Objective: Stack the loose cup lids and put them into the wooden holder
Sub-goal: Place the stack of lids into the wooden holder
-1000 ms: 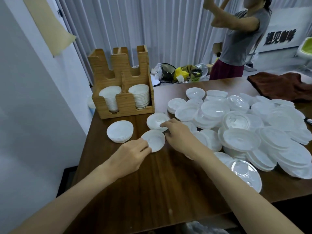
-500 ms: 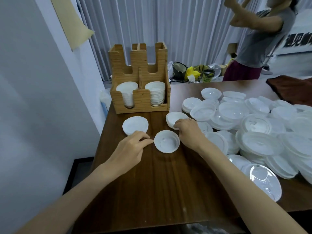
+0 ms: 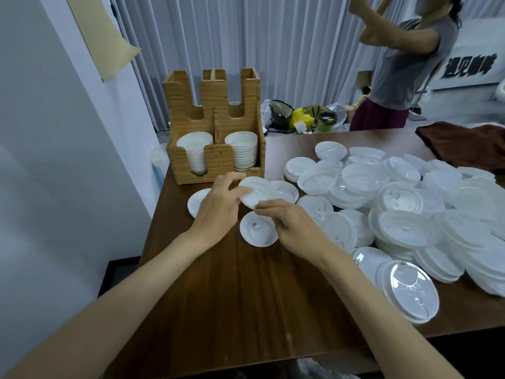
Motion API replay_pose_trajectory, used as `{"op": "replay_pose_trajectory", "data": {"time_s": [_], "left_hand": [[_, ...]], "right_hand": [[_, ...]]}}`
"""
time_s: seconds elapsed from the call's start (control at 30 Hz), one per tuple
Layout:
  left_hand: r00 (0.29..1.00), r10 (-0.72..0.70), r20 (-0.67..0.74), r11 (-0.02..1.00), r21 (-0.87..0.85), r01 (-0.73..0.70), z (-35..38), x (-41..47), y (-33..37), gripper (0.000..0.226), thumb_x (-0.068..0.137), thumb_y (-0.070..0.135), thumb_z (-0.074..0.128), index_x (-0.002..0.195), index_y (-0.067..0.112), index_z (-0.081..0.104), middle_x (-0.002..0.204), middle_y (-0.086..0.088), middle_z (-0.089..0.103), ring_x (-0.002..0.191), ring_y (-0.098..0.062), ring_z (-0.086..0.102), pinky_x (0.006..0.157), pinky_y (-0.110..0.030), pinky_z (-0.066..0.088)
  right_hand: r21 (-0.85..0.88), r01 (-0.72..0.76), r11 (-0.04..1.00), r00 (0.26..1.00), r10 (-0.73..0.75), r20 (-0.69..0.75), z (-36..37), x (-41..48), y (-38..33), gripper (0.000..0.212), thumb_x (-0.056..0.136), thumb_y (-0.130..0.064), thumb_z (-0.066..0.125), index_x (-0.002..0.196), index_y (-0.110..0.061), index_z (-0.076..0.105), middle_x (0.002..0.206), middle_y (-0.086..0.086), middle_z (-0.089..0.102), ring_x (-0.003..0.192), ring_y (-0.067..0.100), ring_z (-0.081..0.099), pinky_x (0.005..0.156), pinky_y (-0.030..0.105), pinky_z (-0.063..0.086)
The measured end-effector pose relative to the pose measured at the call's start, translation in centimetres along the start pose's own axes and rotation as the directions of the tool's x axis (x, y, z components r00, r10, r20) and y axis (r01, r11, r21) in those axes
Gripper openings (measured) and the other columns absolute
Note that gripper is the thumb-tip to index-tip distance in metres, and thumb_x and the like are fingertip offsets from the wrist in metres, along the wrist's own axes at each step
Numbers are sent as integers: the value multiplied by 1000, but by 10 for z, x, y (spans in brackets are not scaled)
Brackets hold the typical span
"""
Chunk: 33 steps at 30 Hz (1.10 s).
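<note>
**Lid stock on the table: holder part-filled, bulk unsorted**

Progress, as you may judge it: early. Two front slots are loaded; most of the stock lies loose.

1. Wooden holder [image 3: 218, 160], far left corner of the table [image 3: 246, 310]. Pale grained wood, square walls with notched tops. Its front slots carry a left stack [image 3: 194, 153] and a right stack [image 3: 242, 151] of white lids, ribbed at the edges, neither reaching the top of its slot. The rear slots are too hidden to count.
2. Small pile [image 3: 197, 201], white, round, just in front of the holder, partly behind your wrist. Not yet loaded.
3. Left hand [image 3: 218, 207]: fingers and thumb curled on the left rim of the lifted lid [image 3: 255, 191].
4. Lifted lid: thin white plastic, round, shallow raised rim, tilted, held above the table near the holder's front.
5. Flat lid [image 3: 258, 228], directly under your hands, lying on the wood, a small bump at its centre. It looks like the next mate for the one you hold.
6. Right hand [image 3: 293, 227]: fingertips pinch the near rim of the lifted lid; the rest of the hand is loosely curled.
7. Heap [image 3: 404, 209], right half of the table: many larger lids, white and translucent, overlapping, unstacked. This is what is left.
8. Clear lid [image 3: 410, 292], glossy, at the near right edge.
9. Brown cloth [image 3: 464, 144], soft, crumpled, far right.
</note>
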<state>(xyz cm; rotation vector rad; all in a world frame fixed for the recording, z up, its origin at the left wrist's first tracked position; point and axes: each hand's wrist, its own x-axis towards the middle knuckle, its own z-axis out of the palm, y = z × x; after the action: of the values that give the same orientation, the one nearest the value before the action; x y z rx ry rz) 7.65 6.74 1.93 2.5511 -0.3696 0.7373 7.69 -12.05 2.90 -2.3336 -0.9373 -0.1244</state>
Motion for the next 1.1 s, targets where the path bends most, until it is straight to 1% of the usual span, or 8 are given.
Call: {"op": "replay_pose_trajectory", "data": {"time_s": [0.1, 0.17, 0.23, 0.4, 0.6, 0.73, 0.87, 1.1], "left_hand": [[987, 157, 20, 983, 96, -158, -4, -9, -5, 15, 80, 3, 69, 94, 8, 73, 105, -7, 66, 106, -20, 54, 86, -31, 46], [975, 222, 24, 958, 180, -223, -8, -20, -9, 12, 81, 6, 70, 92, 9, 74, 94, -6, 68, 99, -22, 57, 85, -33, 45], [966, 258, 31, 935, 243, -258, -11, -31, -11, 12, 79, 5, 72, 91, 9, 74, 88, -7, 68, 92, -24, 59, 83, -38, 48], [937, 338, 87, 906, 240, -349, -12, -51, 5, 17, 71, 5, 78, 88, 9, 74, 78, -8, 64, 74, -22, 60, 70, -34, 51], [929, 351, 117, 899, 236, -369, -1, -54, 19, 14, 81, 6, 68, 94, 9, 72, 79, -7, 60, 72, -21, 56, 62, -35, 50], [923, 351, 159, 892, 242, -381, 4, -54, 25, 22, 73, 5, 76, 94, 11, 73, 80, -7, 60, 72, -20, 55, 61, -31, 47], [925, 330, 186, 894, 254, -370, 8, -55, 26, 23, 72, 9, 78, 94, 13, 73, 81, -6, 61, 72, -19, 55, 61, -29, 45], [915, 344, 209, 893, 229, -388, 7, -56, 22, 19, 78, 14, 74, 97, 14, 73, 88, -5, 65, 80, -20, 59, 69, -32, 49]], "right_hand": [[70, 0, 998, 996, 6, -85, -1, -6, 2, 41, 81, 16, 49, 111, -3, 70, 123, 10, 65, 121, 21, 54, 100, 13, 30], [131, -82, 988, 983, 102, -150, -1, -10, 5, 42, 80, 16, 47, 106, -6, 71, 125, 3, 60, 123, 16, 48, 98, 10, 30], [180, -212, 961, 967, 232, -102, 2, -11, 9, 42, 81, 12, 43, 107, -14, 64, 125, -6, 51, 123, 11, 45, 93, 7, 31], [245, -312, 918, 944, 328, -24, 18, -10, 11, 40, 88, -1, 45, 123, -20, 50, 121, 1, 60, 114, 16, 54, 95, 35, 48], [263, -371, 891, 915, 399, -63, 22, -7, 13, 29, 90, -9, 52, 118, -15, 58, 108, -1, 65, 99, 14, 59, 86, 31, 50], [272, -384, 882, 911, 410, -41, 24, -7, 15, 28, 91, -15, 57, 118, -18, 57, 99, -6, 63, 85, 5, 57, 72, 16, 46], [234, -404, 884, 907, 421, -25, 24, -7, 13, 32, 90, -16, 59, 122, -14, 56, 111, 0, 65, 96, 12, 59, 83, 27, 49], [221, -421, 880, 903, 430, 7, 19, -3, 12, 34, 87, -6, 57, 120, -9, 60, 112, 4, 66, 99, 15, 59, 84, 27, 49]]}}
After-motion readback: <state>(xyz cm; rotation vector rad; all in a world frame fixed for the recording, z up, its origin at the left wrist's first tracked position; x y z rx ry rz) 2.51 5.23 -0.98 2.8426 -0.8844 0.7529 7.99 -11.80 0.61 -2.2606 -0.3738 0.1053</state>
